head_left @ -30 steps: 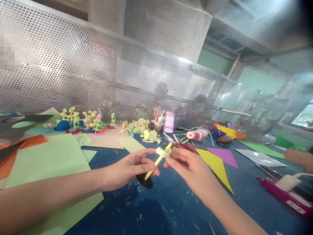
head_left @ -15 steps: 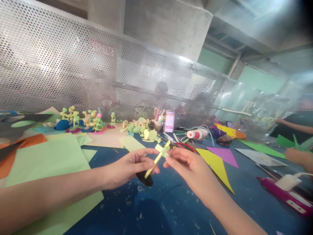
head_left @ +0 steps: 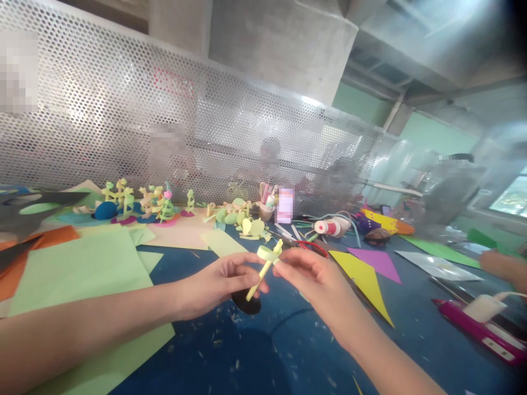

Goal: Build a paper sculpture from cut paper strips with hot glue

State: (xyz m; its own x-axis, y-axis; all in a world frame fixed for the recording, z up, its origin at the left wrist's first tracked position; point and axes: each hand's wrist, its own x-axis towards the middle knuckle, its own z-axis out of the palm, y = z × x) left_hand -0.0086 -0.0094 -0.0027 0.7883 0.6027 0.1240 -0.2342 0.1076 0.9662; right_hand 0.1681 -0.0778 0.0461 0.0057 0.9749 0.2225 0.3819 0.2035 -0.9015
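Note:
Between my hands is a small paper figure: a pale yellow rolled paper stem tilted on a black round base. A light green paper strip loops around the stem near its top. My left hand is closed around the stem, thumb in front, its index finger reaching toward the loop. My right hand pinches the strip at the right of the stem between thumb and fingers. Its fingertips are partly hidden behind the thumb.
Light green paper sheets lie at left. Several paper figures stand behind them, by a perforated metal screen. Red-handled scissors, a thread spool, yellow paper and a magenta power strip are at right. Another person's hand shows far right.
The green strip now curves as a rounder loop to the left of the stem's top. The stem and base have shifted slightly. The person at far right has moved partly out of view.

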